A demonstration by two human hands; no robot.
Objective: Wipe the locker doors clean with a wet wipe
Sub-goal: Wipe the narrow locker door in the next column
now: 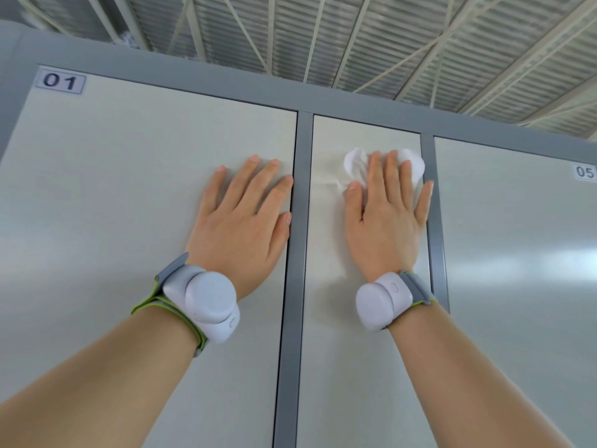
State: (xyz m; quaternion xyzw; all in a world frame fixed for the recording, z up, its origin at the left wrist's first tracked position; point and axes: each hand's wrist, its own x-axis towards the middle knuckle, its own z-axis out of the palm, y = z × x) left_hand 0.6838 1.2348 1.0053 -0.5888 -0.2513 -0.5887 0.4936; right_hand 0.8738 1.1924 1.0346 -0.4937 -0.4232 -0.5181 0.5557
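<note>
The left hand (240,221) lies flat against the left door (113,195), the one with the "01" label (60,82) in its upper left corner. Its fingers (247,185) are straight and a little spread, pointing up. The thumb lies by the door's right edge, just beside the grey frame (298,270) strip that separates this door from the middle door (332,334). This hand holds nothing; palm and fingers only press on the panel. The right hand (386,224) is likewise flat and open, on the upper part of the middle door, with the wet wipe (353,163) crumpled beneath its fingers. The white wipe shows above the fingertips and on either side of them, bunched rather than spread out. The straight fingers pin it to the door; it is not gripped in a fist. The thumb rests on the wipe's lower left part, and the little finger reaches over the next frame strip to the right. The two hands are apart, with the frame strip between them. Neither hand rests on the right door (517,270), which carries the "05" label (584,172). A white device (206,305) on a grey and green strap sits on the left wrist, and a similar one is on the right wrist. Above the lockers is a ribbed ceiling (387,43) with crossing bars.
</note>
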